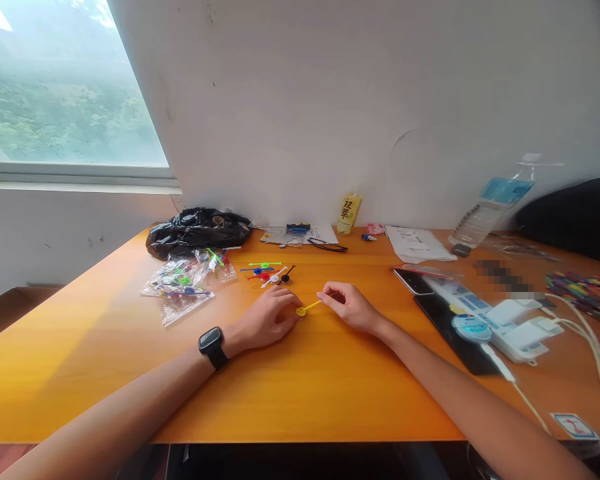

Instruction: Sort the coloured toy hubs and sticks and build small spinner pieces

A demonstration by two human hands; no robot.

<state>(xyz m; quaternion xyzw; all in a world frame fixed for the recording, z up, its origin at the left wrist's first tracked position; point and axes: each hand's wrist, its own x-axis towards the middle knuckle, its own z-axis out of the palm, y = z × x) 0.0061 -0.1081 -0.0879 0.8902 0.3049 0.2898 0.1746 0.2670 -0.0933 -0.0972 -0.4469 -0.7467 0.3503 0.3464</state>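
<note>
A small yellow spinner arrow (pixel 312 306) with a round base lies at the middle of the table, between my hands. My left hand (pixel 273 313), with a black watch on its wrist, has its fingers closed at the round base. From the other side, my right hand (pixel 347 305) pinches the far end of the yellow arrow. Just beyond my left hand lie several like spinner arrows: a green one (pixel 265 265), a blue one (pixel 257 271), a red one (pixel 265 276), a white one (pixel 274 279) and a black one (pixel 285 279).
Clear plastic bags (pixel 180 283) of colourful parts lie at left, before a black plastic bag (pixel 197 230). A yellow drink carton (pixel 349 214) stands by the wall. To the right are a phone (pixel 414 282), a power strip (pixel 480 313) with cables and a tilted water bottle (pixel 493 207).
</note>
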